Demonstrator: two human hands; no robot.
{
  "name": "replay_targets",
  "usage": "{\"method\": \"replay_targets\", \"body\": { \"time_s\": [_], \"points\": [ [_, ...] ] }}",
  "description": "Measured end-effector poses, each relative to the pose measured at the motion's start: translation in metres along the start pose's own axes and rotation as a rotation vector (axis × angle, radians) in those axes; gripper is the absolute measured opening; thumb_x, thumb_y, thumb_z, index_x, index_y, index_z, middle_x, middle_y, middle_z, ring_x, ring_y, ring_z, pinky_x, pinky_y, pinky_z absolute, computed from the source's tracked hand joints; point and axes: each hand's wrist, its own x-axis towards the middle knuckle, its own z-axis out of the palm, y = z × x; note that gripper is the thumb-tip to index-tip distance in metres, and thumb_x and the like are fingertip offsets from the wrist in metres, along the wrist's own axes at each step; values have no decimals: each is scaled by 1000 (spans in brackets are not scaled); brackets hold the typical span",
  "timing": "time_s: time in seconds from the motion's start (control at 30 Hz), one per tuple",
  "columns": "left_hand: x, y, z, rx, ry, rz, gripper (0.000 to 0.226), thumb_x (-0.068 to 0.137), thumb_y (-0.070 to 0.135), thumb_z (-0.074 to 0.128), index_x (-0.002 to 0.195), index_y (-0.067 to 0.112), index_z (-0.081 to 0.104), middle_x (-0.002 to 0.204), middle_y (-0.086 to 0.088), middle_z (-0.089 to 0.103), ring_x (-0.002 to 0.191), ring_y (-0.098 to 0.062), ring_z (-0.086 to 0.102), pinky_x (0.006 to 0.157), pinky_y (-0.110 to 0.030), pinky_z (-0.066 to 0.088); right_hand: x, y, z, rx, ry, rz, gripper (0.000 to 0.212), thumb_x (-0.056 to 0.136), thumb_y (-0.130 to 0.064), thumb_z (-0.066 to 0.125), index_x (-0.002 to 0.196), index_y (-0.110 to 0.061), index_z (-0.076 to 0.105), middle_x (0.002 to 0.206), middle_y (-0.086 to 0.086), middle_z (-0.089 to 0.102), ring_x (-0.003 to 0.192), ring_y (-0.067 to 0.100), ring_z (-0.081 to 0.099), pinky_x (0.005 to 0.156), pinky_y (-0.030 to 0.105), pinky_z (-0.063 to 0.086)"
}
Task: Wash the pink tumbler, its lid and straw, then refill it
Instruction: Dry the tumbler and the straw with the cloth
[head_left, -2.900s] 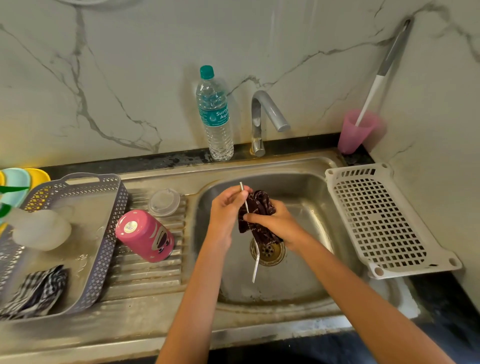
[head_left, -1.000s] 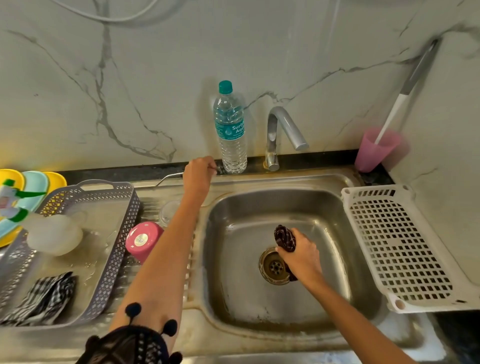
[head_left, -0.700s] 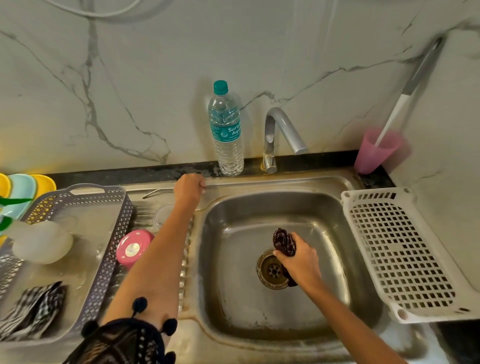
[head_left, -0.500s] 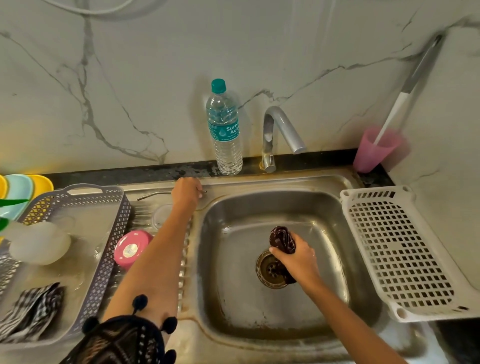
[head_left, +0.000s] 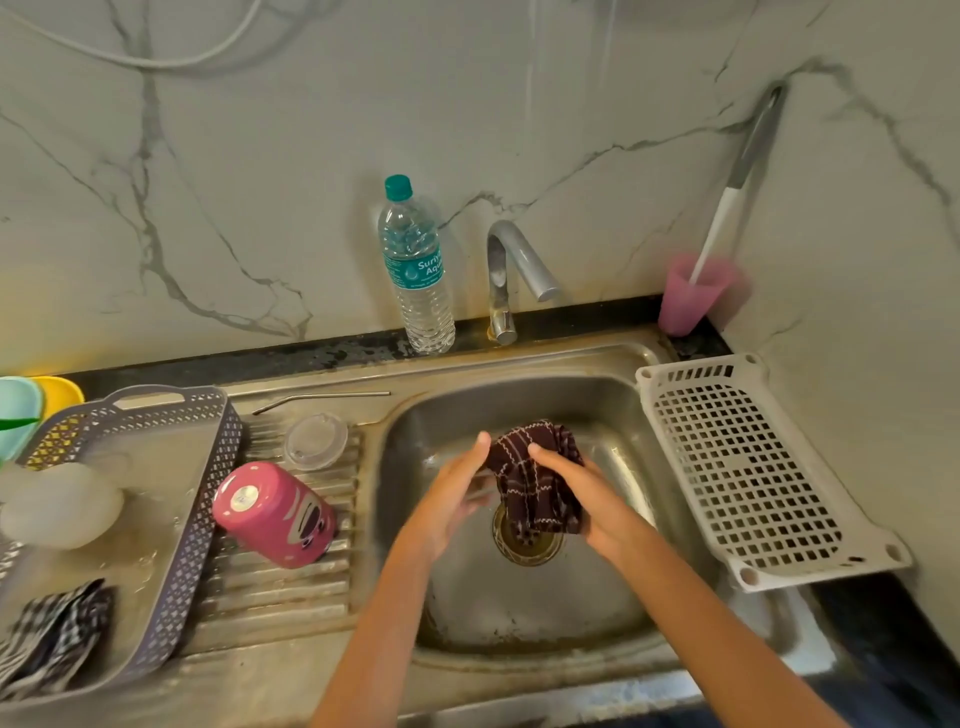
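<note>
Tumbler (head_left: 275, 514) and lid (head_left: 316, 440) left of sink (head_left: 613, 395)

You have a single view, from a wide-angle camera worn on your head. It looks forward and steeply down over the sink (head_left: 613, 395) from your side of the counter (head_left: 311, 358), facing the marble wall (head_left: 291, 171). It sits close: your forearms (head_left: 374, 623) enter from the bottom edge, and your left hand (head_left: 452, 499) and right hand (head_left: 587, 493) meet on the dark cloth (head_left: 535, 483) near the middle of the frame. The wide lens bends the edges and takes in the grey basket (head_left: 208, 499) at far left and the white rack (head_left: 743, 467) at right, with the tap (head_left: 511, 260) just above centre.
</note>
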Motion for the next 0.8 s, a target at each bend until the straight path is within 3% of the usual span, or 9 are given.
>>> {"method": "replay_targets", "body": {
  "time_s": [0.1, 0.17, 0.27, 0.33, 0.43, 0.53, 0.67, 0.8],
  "points": [
    [-10, -13, 18, -96, -112, 67, 58, 83, 50, 67, 129, 15, 60, 122, -8, 69, 115, -24, 65, 102, -42, 49, -11, -9, -4, -19, 4, -78, 30, 86, -22, 72, 114, -15, 66, 107, 11, 73, 98, 25, 71, 87, 43, 57],
    [-14, -14, 30, -65, -42, 122, 46, 86, 37, 72, 126, 15, 62, 118, -7, 71, 111, -23, 67, 100, -39, 51, -16, -13, -9, -80, 43, -151, 32, 84, -21, 74, 114, -14, 66, 106, 12, 73, 95, 25, 71, 80, 43, 59],
    [-16, -8, 40, -95, 24, 155, 23, 95, 19, 61, 117, 15, 67, 107, -5, 75, 101, -20, 70, 84, -30, 55, -17, -18, -22, -217, 146, -216, 42, 82, -25, 76, 119, -15, 59, 111, 7, 69, 97, 22, 70, 74, 36, 59],
    [-17, -1, 49, -118, 94, 127, 20, 95, 10, 53, 107, 17, 69, 98, -2, 74, 93, -17, 68, 74, -27, 55, -18, -22, -30, -295, 186, -231, 43, 85, -31, 74, 121, -17, 55, 114, 3, 66, 100, 18, 66, 79, 36, 58],
    [-20, 11, 69, -101, 149, 113, 19, 96, 19, 49, 102, 22, 67, 96, 1, 72, 89, -12, 66, 65, -24, 53, -23, -28, -37, -400, 200, -245, 33, 92, -39, 63, 118, -22, 54, 115, 1, 64, 103, 16, 63, 91, 42, 55],
    [-15, 18, 85, -80, 85, 128, 32, 91, 35, 66, 119, 21, 62, 110, -1, 73, 97, -13, 71, 71, -26, 56, -28, -39, -49, -376, 187, -294, 31, 89, -41, 66, 115, -28, 55, 111, -3, 66, 101, 14, 65, 88, 39, 56],
    [2, 23, 109, -142, 60, 143, 51, 85, 24, 76, 130, 11, 55, 117, -6, 71, 101, -16, 71, 75, -28, 57, -31, -67, -79, -337, 192, -339, 28, 85, -22, 72, 112, -19, 65, 106, 3, 72, 95, 16, 70, 82, 35, 58],
    [25, 32, 142, -142, -36, 176, 36, 89, 16, 69, 125, 13, 63, 115, -6, 72, 104, -18, 69, 78, -29, 57, -27, -90, -112, -343, 338, -398, 35, 84, -17, 73, 118, -15, 65, 107, 5, 71, 97, 20, 69, 90, 43, 55]
  ]
}}
